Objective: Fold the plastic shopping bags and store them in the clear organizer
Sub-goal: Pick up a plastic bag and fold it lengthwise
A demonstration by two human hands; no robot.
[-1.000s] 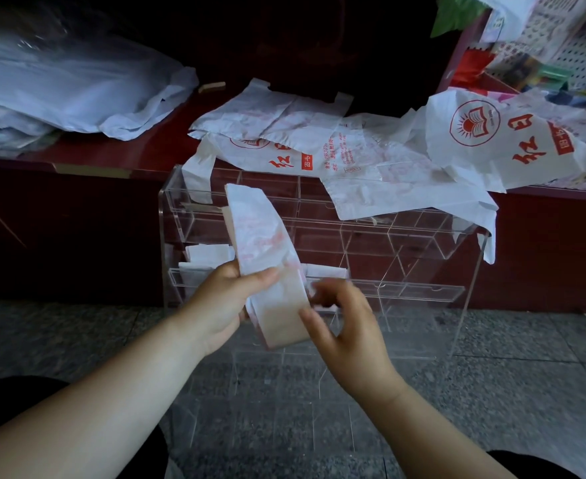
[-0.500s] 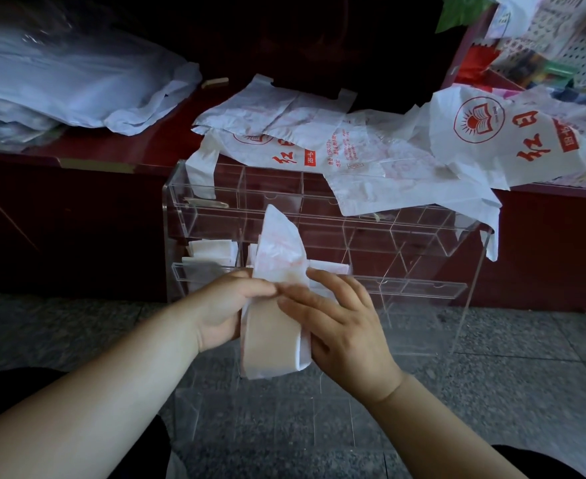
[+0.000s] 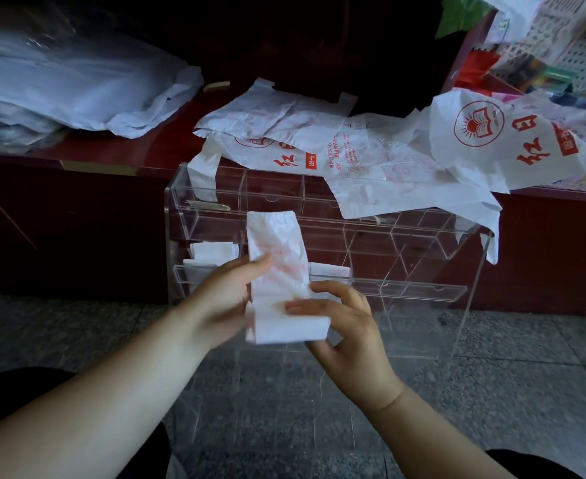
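Held: bag strip [image 3: 277, 267], white with faint red print, upright, bottom end folded up, between left hand [image 3: 226, 299] and right hand [image 3: 346, 333]. Behind it, clear organizer [image 3: 422, 236], gridded acrylic, on the floor against the desk front. Small folded bags [image 3: 212, 254] in its left compartments. Crumpled loose bags [image 3: 353, 157], white with red print, on the desk's front edge, drape over its top.

One organizer [image 3: 422, 236], one held bag [image 3: 277, 250] (plus left hand [image 3: 222, 299], right hand [image 3: 350, 337]).

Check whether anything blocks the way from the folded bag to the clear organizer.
Nothing visible separates the folded white plastic bag strip from the clear acrylic organizer; loose white printed bags drape over its top right.
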